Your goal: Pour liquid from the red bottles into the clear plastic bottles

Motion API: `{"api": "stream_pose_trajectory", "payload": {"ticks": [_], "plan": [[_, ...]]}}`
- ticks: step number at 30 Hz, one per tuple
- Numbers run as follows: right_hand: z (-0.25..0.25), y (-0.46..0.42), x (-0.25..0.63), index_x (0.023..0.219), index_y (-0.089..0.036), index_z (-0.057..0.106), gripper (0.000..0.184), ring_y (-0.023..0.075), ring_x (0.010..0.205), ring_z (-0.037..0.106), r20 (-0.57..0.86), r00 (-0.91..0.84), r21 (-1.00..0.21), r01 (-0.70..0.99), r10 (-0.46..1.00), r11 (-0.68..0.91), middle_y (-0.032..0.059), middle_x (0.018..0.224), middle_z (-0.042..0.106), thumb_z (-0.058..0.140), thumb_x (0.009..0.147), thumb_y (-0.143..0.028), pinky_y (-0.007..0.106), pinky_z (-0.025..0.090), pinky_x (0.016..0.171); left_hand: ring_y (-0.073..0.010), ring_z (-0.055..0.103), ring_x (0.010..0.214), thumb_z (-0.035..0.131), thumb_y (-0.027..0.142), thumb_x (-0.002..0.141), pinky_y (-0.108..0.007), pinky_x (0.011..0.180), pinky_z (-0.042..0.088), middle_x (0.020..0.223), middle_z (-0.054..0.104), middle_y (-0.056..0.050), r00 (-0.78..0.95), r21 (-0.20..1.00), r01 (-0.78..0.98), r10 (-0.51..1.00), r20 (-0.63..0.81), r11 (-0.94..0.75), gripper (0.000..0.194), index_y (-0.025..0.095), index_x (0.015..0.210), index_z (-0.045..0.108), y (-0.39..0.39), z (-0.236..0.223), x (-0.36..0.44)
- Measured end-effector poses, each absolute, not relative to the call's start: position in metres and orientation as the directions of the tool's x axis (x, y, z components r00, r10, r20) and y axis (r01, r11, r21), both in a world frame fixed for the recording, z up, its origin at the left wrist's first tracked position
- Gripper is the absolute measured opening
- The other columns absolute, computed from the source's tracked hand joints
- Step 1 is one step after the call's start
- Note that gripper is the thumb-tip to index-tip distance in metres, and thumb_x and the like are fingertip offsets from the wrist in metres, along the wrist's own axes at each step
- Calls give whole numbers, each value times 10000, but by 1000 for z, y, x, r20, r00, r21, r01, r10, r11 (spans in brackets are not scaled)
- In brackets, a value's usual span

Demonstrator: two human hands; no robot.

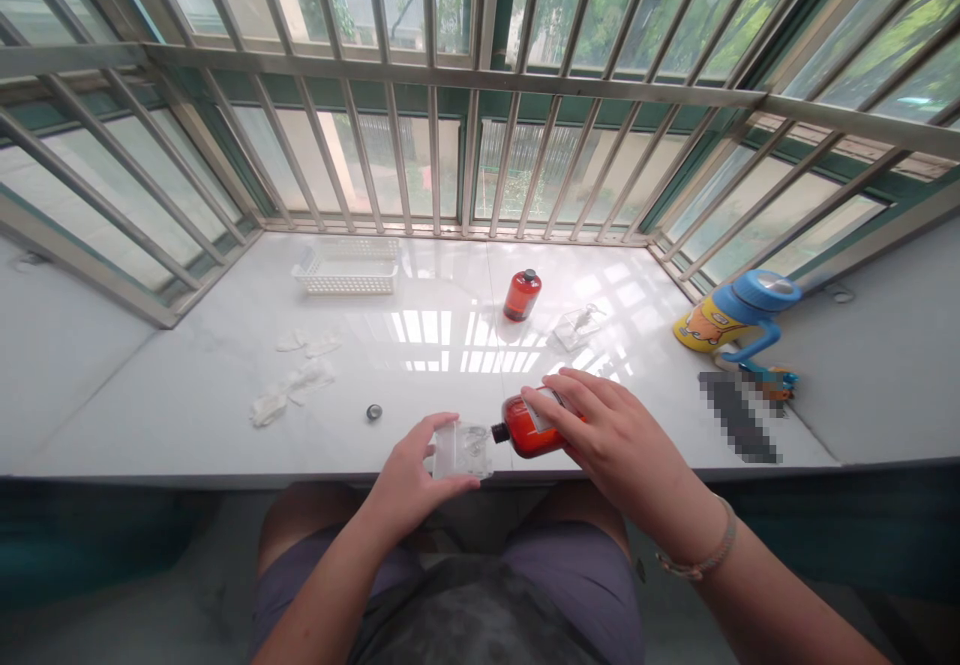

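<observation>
My right hand (607, 435) is wrapped round a red-orange bottle (529, 427) with a pale label. The bottle is tipped on its side, its black neck pointing left. Close to that mouth, my left hand (416, 470) grips a small clear box (461, 450) between thumb and fingers. Some thin, dark-looking items show inside the box, too small to make out. A small dark round cap (374, 412) lies on the white counter (217, 435), left of my left hand. Whether any liquid is flowing cannot be seen.
A second red bottle (522, 296) stands upright farther back, beside another clear box (578, 327). Crumpled white tissues (300, 382) lie at left, below a white basket (349, 277). A blue-and-yellow flask (735, 310) stands at right, near a blurred dark object (739, 417). Barred windows close the back.
</observation>
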State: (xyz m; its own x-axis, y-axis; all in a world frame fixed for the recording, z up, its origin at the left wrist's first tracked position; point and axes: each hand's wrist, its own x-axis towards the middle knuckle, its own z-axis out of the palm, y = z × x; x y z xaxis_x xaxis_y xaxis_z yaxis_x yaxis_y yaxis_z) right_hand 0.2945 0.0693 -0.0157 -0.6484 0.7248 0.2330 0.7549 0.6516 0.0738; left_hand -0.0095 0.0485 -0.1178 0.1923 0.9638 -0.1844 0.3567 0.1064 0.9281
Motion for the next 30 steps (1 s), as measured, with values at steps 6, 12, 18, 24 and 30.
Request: {"api": "stream_pose_trajectory", "payload": {"ticks": [6,12,18,24,30], "plan": [[-12,69,294,1581,-270,508,627,326,1406,524,242,-657,82,747,714,660,113,1512,589,563,995,-54,519,505,1136,-335,610,1375,958,426,711,-510,1144,533,1484,638,-77,190,929,359,967,-167,90,750,320,1375,625,48,-117,-10],[-11,69,294,1579,-271,509,615,332,1416,516,235,-662,91,744,712,662,108,1510,595,556,1003,-62,527,504,1135,-334,622,1363,966,416,700,-516,1149,535,1489,637,-72,180,928,357,968,-176,103,752,322,1368,633,48,-116,-9],[-9,69,293,1568,-273,520,616,331,1411,521,243,-664,100,742,707,663,110,1499,604,558,994,-54,524,510,1123,-331,620,1362,960,418,707,-518,1154,534,1484,639,-66,179,928,357,967,-180,107,739,324,1364,634,48,-115,-9],[-7,69,293,1565,-271,524,611,330,1403,527,241,-664,106,742,707,661,111,1497,600,569,994,-61,525,514,1122,-336,618,1364,958,426,702,-530,1157,534,1483,638,-79,177,927,358,967,-185,112,745,314,1362,634,49,-114,-8],[-2,69,290,1554,-269,537,619,329,1389,549,246,-668,111,740,703,664,121,1471,622,573,979,-44,523,523,1115,-355,629,1353,959,420,699,-556,1150,542,1475,647,-90,167,933,339,968,-185,120,737,307,1358,647,48,-113,-8]]}}
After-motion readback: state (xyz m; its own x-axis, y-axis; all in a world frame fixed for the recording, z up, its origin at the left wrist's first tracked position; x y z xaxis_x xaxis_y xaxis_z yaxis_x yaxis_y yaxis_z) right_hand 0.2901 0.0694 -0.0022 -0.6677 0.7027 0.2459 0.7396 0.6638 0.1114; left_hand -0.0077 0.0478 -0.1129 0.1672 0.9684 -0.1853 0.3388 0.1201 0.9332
